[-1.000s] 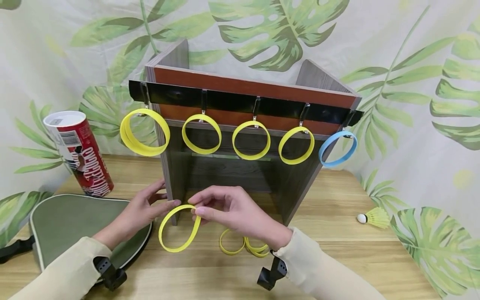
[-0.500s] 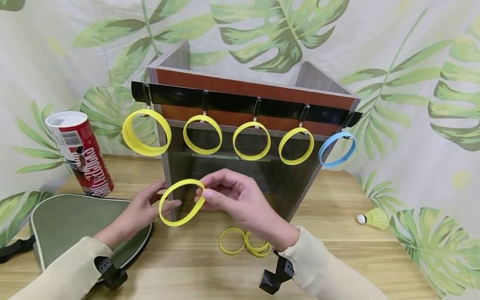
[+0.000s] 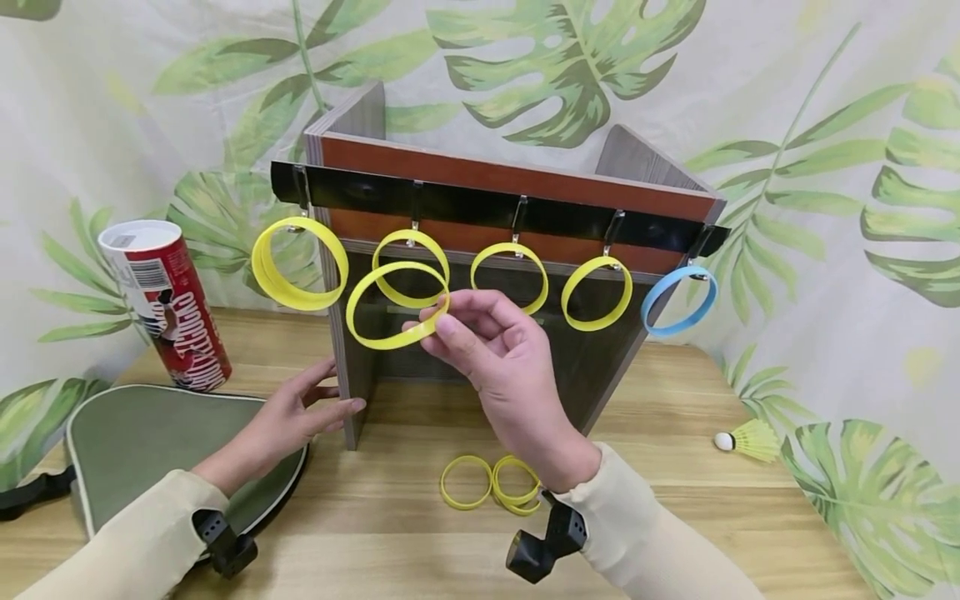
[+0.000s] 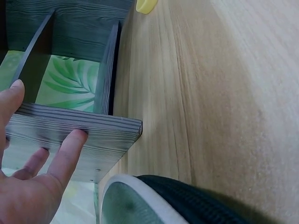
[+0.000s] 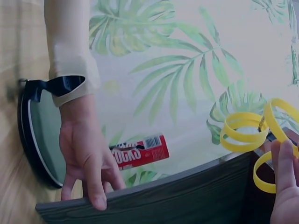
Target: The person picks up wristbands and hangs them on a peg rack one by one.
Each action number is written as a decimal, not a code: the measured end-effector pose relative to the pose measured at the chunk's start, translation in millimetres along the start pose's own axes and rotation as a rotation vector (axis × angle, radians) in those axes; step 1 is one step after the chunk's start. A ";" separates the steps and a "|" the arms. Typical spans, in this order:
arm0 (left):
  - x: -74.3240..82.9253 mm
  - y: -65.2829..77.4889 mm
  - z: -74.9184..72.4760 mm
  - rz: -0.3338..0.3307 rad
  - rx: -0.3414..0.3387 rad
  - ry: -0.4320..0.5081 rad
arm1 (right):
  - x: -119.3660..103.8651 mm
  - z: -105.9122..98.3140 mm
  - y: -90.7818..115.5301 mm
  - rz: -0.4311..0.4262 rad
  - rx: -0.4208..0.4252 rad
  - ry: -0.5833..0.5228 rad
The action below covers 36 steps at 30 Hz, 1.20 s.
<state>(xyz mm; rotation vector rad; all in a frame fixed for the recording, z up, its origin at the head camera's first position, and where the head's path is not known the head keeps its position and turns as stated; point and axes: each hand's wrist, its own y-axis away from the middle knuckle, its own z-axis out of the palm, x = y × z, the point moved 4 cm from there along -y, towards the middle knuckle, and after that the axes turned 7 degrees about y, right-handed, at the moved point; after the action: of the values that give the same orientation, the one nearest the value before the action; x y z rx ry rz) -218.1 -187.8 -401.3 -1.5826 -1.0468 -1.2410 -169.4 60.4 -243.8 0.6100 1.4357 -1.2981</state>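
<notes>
My right hand (image 3: 510, 367) pinches a yellow wristband (image 3: 386, 342) between thumb and fingers. From the head, this band overlaps the second hanging yellow wristband (image 3: 382, 287); I cannot tell whether they touch. Wristbands hang on the hooks of a black strip (image 3: 465, 200) across the shelf's front. The leftmost hook carries doubled yellow wristbands (image 3: 296, 300), and a blue wristband (image 3: 678, 327) hangs at the far right. My left hand (image 3: 300, 408) holds the side panel (image 4: 88, 123) of the wooden shelf (image 3: 517, 162), thumb at its edge and fingers on its outer face.
Several yellow wristbands (image 3: 467, 506) lie on the table (image 3: 660, 533) before the shelf. A green case (image 3: 172, 450) and a red-and-white can (image 3: 168, 308) stand at the left. A yellow shuttlecock (image 3: 753, 439) lies at the right.
My right hand has risen with the yellow wristband from low in front of the shelf up to the level of the hanging ones. The left hand stays on the side panel.
</notes>
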 end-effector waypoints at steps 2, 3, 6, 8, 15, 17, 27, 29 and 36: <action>0.6 0.2 0.4 0.000 -0.003 -0.002 | -0.6 1.7 -1.2 0.000 0.018 -0.011; 0.9 0.5 0.6 -0.002 -0.004 -0.004 | -0.7 2.6 -1.9 -0.001 0.024 -0.020; 1.3 0.9 0.7 -0.002 -0.004 -0.004 | -0.8 4.8 -4.3 -0.005 0.038 -0.051; 1.4 1.2 0.8 -0.001 -0.005 -0.001 | -0.7 5.7 -6.1 -0.007 0.051 -0.065; 1.3 1.5 0.6 0.003 -0.001 -0.001 | -1.0 6.9 -12.1 -0.002 0.093 -0.089; 1.2 1.7 0.7 0.000 0.000 -0.001 | -0.9 6.6 -13.0 0.005 0.102 -0.089; -0.4 -0.9 1.0 0.003 0.001 0.003 | 3.1 2.0 -12.3 0.048 0.128 -0.055; -0.6 -1.5 1.0 0.007 -0.001 0.006 | 4.5 1.7 -12.0 0.053 0.124 -0.052; 0.4 0.5 0.7 0.009 -0.001 0.013 | 8.8 2.1 -10.9 0.070 0.079 -0.011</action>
<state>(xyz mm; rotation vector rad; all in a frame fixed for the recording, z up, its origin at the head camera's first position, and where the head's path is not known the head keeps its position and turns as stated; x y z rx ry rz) -217.4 -187.2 -401.1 -1.5764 -1.0303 -1.2444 -181.0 53.0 -247.3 0.6992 1.3475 -1.3059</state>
